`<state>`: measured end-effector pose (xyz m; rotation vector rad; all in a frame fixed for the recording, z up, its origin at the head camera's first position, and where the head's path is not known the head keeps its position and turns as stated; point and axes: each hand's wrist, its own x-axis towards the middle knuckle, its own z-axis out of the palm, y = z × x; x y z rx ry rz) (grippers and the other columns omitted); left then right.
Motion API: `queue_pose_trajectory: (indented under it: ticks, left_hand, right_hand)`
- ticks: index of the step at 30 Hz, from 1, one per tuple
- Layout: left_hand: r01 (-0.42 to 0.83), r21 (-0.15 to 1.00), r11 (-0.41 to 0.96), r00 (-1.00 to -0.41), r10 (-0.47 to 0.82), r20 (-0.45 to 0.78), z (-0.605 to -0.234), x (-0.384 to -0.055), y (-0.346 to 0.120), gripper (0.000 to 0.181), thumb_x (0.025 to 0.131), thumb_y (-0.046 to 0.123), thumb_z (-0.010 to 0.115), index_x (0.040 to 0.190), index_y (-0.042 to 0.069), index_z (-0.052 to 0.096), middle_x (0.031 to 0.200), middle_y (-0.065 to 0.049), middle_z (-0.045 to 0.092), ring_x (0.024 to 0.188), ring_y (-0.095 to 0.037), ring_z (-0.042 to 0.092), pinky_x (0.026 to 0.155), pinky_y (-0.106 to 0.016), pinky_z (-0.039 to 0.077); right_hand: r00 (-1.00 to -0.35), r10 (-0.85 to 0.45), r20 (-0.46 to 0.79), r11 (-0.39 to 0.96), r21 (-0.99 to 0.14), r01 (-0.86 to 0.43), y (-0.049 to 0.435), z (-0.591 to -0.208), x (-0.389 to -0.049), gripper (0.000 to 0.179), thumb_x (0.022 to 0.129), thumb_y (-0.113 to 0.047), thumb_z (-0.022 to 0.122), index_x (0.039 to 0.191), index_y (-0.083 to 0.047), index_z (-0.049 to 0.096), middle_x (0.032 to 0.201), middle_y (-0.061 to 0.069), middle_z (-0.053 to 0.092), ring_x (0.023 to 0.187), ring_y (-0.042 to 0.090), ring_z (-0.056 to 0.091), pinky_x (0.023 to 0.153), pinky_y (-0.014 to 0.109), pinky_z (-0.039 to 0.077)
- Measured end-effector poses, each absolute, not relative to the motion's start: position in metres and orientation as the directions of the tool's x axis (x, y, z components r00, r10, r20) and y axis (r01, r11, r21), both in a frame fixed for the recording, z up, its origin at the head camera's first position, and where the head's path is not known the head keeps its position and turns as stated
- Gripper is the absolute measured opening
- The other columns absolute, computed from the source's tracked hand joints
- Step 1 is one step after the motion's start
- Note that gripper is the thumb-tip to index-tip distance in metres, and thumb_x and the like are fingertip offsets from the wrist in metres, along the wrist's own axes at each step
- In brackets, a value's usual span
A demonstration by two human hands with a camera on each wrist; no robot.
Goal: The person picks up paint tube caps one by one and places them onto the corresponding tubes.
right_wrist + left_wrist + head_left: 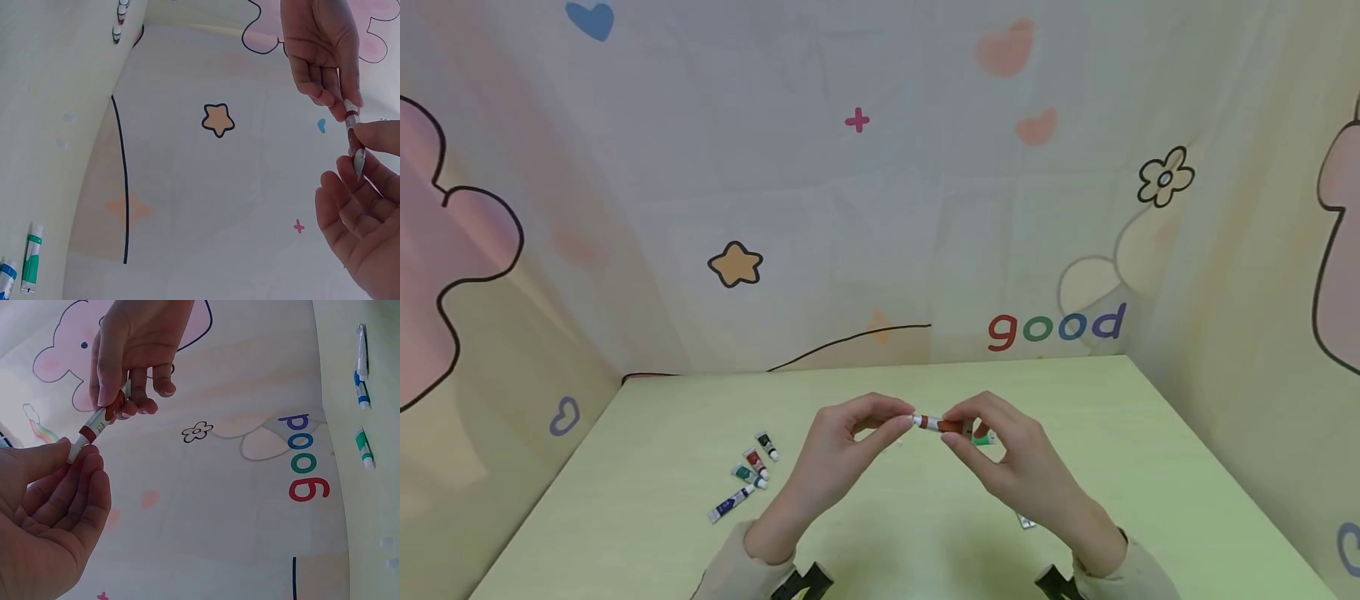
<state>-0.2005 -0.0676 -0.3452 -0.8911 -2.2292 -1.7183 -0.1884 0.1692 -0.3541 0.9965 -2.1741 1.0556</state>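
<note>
Over the table, both hands meet at a small paint tube (929,423) with a reddish-brown band and a white cap. My left hand (842,446) pinches the cap end between thumb and fingertips. From the other side, my right hand (1015,446) grips the reddish-brown body near its tail, covering part of it. In the left wrist view the tube (94,425) slants between the two hands, cap toward the left hand. The flattened tail of the tube (359,161) sticks out past the right thumb in the right wrist view.
At left on the pale green table (647,467) lie black (767,446), red (756,463), teal (749,476) and dark blue (731,504) paint tubes. A green tube (364,447), blue tube (361,394) and whitish tube (362,350) lie on the right. Printed curtains surround the table.
</note>
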Motion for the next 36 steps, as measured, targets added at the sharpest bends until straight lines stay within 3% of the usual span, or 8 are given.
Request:
queue_pose_trajectory:
  ticks: [12,17,20,27,36]
  left_hand:
    - [0.53,0.835,0.147,-0.817,0.351,0.457,-0.348,-0.203,-0.067,0.015,0.097,0.023,0.07,0.108,0.015,0.076,0.098,0.005,0.075,0.092,-0.017,0.071,0.081,-0.034,0.056]
    - [0.505,0.854,0.129,-0.83,0.346,0.438,-0.35,-0.203,-0.067,0.016,0.097,0.024,0.07,0.108,0.015,0.076,0.099,0.005,0.074,0.092,-0.015,0.07,0.083,-0.035,0.055]
    - [0.505,0.853,0.133,-0.833,0.335,0.441,-0.35,-0.203,-0.066,0.017,0.097,0.023,0.07,0.108,0.013,0.076,0.099,0.006,0.074,0.091,-0.015,0.069,0.084,-0.037,0.054]
    - [0.542,0.827,0.145,-0.814,0.333,0.475,-0.349,-0.201,-0.066,0.015,0.096,0.023,0.071,0.108,0.015,0.076,0.1,0.007,0.075,0.092,-0.013,0.07,0.085,-0.035,0.055]
    - [0.606,0.779,0.163,-0.776,0.34,0.532,-0.344,-0.193,-0.066,0.015,0.097,0.025,0.07,0.107,0.017,0.076,0.099,0.009,0.075,0.093,-0.01,0.07,0.087,-0.035,0.055]
  right_hand:
    - [-0.544,-0.357,0.759,0.407,-0.397,-0.822,0.167,-0.353,-0.187,0.03,0.084,0.0,0.08,0.108,-0.016,0.071,0.1,-0.009,0.065,0.084,0.007,0.058,0.075,0.02,0.049]
    - [-0.491,-0.33,0.806,0.391,-0.357,-0.848,0.164,-0.354,-0.187,0.015,0.093,-0.02,0.076,0.107,-0.014,0.072,0.099,-0.007,0.066,0.08,0.007,0.058,0.072,0.016,0.047]
    - [-0.471,-0.327,0.82,0.374,-0.345,-0.861,0.161,-0.354,-0.186,0.017,0.096,-0.026,0.072,0.107,-0.014,0.073,0.098,-0.006,0.069,0.08,0.007,0.06,0.072,0.016,0.049]
    - [-0.521,-0.33,0.787,0.37,-0.4,-0.838,0.163,-0.356,-0.186,0.022,0.086,0.001,0.077,0.105,-0.012,0.077,0.089,-0.01,0.072,0.074,0.005,0.062,0.067,0.018,0.051]
    - [-0.605,-0.331,0.724,0.319,-0.518,-0.794,0.164,-0.356,-0.185,0.022,0.09,0.005,0.071,0.104,-0.012,0.077,0.081,-0.007,0.07,0.068,0.01,0.065,0.059,0.023,0.053]
